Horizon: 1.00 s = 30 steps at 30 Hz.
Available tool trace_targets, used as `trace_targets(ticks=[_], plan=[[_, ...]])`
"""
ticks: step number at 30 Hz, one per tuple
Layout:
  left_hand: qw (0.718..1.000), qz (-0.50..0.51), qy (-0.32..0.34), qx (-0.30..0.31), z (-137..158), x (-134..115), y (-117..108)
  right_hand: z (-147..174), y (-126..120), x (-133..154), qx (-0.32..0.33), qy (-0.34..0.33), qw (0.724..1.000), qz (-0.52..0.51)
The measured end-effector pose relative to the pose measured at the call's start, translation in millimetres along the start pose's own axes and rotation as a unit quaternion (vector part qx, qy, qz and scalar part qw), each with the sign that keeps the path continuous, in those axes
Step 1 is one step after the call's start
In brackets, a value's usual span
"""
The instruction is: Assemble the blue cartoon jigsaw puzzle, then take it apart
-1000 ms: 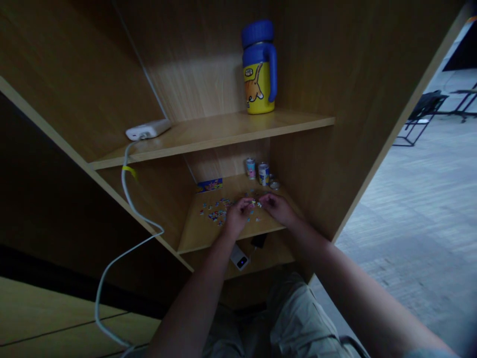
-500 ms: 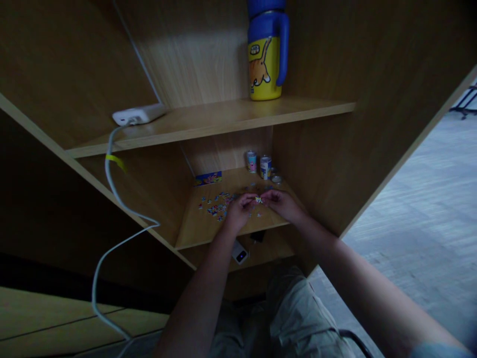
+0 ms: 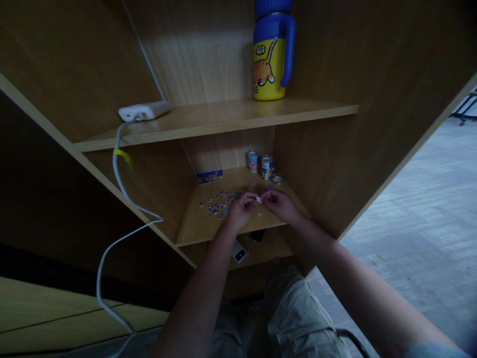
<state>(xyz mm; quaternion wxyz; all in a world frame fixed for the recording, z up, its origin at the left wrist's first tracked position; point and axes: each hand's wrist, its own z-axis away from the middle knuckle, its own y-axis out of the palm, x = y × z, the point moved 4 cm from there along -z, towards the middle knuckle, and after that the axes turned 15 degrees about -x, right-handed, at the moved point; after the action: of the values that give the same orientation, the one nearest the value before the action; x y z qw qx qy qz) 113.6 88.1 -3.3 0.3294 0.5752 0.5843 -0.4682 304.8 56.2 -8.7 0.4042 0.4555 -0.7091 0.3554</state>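
Note:
Above the lower shelf (image 3: 194, 231), my left hand (image 3: 241, 209) and my right hand (image 3: 280, 203) meet fingertip to fingertip. Both pinch small pale jigsaw puzzle pieces (image 3: 258, 200) between them; whether these are joined I cannot tell. Loose colourful puzzle pieces (image 3: 215, 209) lie scattered on the board left of my left hand, some partly hidden behind it. One stray piece (image 3: 260, 214) lies just below my fingers. Behind my hands stand a pink-and-blue can (image 3: 253, 162) and a blue-and-yellow can (image 3: 267, 167). A blue printed picture card (image 3: 209, 177) leans at the back left.
On the upper shelf (image 3: 219, 122) stand a blue-and-yellow handled bottle (image 3: 271, 59) and a white charger (image 3: 144, 111), whose white cable (image 3: 115, 174) hangs down at the left. Round lids (image 3: 277, 179) lie by the cans. Underneath, a white device (image 3: 239, 252) sits on the bottom shelf.
The view has shifted slightly, so the shelves and bottle appear a little further right. My hands stay together at the puzzle pieces, with only slight finger movement.

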Motion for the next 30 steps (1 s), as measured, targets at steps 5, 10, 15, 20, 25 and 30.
trace_targets(ticks=[5, 10, 15, 20, 25, 30], plan=[[1.000, -0.012, 0.015, -0.007, 0.8, -3.9, -0.8, -0.8, 0.7, -0.3, 0.006, 0.000, 1.000, 0.008], [1.000, -0.019, 0.025, 0.005, 1.3, -4.9, -0.3, -1.1, 1.1, -3.4, -0.003, -0.007, 1.000, 0.014], [0.999, -0.021, 0.025, 0.010, 1.9, -4.1, 0.8, -1.5, -0.2, -2.7, -0.004, -0.012, 1.000, 0.018], [0.999, -0.016, 0.025, 0.014, 3.3, -7.3, 0.8, -1.1, -1.3, 0.0, -0.002, -0.009, 1.000, 0.013], [1.000, -0.013, 0.012, 0.006, 2.6, -7.1, -0.4, -0.6, -1.1, 0.2, 0.002, -0.004, 1.000, -0.010], [1.000, 0.001, 0.002, 0.001, 2.3, -3.9, -1.0, -0.8, -1.7, -0.2, 0.002, 0.001, 1.000, -0.017]])
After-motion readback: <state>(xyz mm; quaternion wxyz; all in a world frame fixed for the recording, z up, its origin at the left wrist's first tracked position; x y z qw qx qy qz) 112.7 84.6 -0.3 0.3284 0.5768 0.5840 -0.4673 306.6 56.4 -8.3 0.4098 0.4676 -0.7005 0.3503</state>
